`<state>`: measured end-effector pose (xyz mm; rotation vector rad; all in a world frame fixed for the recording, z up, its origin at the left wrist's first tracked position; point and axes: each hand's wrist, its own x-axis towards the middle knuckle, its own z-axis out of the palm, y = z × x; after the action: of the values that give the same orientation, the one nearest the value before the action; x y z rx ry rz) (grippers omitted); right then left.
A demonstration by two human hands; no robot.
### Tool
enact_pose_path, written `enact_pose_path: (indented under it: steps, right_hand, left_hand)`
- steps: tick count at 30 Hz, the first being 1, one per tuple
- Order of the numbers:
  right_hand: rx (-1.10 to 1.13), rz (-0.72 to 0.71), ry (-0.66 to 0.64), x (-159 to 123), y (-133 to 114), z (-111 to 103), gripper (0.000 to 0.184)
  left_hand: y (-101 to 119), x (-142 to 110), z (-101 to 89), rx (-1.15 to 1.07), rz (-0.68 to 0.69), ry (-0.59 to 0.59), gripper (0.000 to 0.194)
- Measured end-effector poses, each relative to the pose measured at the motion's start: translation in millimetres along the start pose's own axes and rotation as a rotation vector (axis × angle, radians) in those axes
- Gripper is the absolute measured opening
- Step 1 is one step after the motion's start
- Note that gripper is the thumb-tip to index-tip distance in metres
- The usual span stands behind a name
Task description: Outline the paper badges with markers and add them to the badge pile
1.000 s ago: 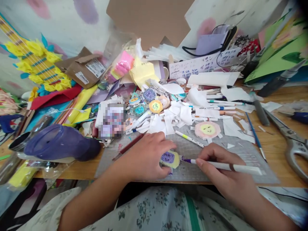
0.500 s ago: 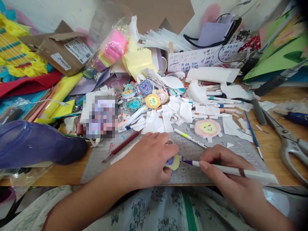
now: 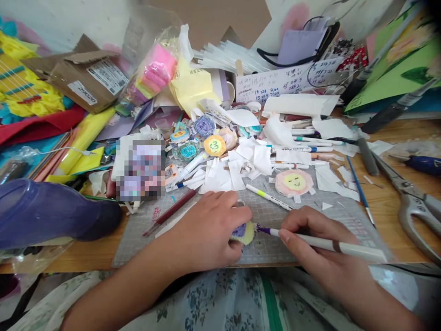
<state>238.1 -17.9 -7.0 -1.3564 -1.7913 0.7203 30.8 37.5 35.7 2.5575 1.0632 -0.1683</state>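
Observation:
Low over the grey cutting mat (image 3: 138,246), my left hand (image 3: 206,227) is closed round a small paper cutout (image 3: 246,233), yellow at the edge and purple inside. Most of the cutout is hidden under my fingers. My right hand (image 3: 313,243) grips a white marker (image 3: 312,240) with a brown band. Its purple tip points left at purple marks beside the cutout's right edge; whether tip and paper touch, I cannot tell. Just beyond my hands lie another marker with a yellow-green band (image 3: 268,197) and a pink and yellow smiley cutout (image 3: 295,183).
A heap of paper scraps (image 3: 237,170), pens and coloured cutouts (image 3: 214,145) covers the table behind my hands. Large scissors (image 3: 411,202) lie at the right, near a thin blue brush (image 3: 360,188). A purple case (image 3: 51,209) sits at the left, a cardboard box (image 3: 87,82) behind it.
The view has shifted a little, so everything sits slightly further left. Both hands keep their grips, and the marker tip stays close to the cutout's right edge.

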Motion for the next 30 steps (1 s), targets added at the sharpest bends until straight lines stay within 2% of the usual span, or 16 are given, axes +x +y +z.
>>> enact_pose_path:
  steps: [21,27,30]
  right_hand:
    - [-0.054,-0.007,0.051,2,1,2,0.018]
    - [0.042,-0.006,0.092,-2,5,4,0.015]
    - [0.280,0.024,0.237,-10,10,5,0.010]
  left_hand:
    - [-2,-2,4.3,-0.044,0.000,0.026,0.017]
    - [-14,-15,-0.4,-0.155,-0.016,0.061,0.036]
    - [-26,-34,-0.7,-0.240,-0.118,0.192,0.035]
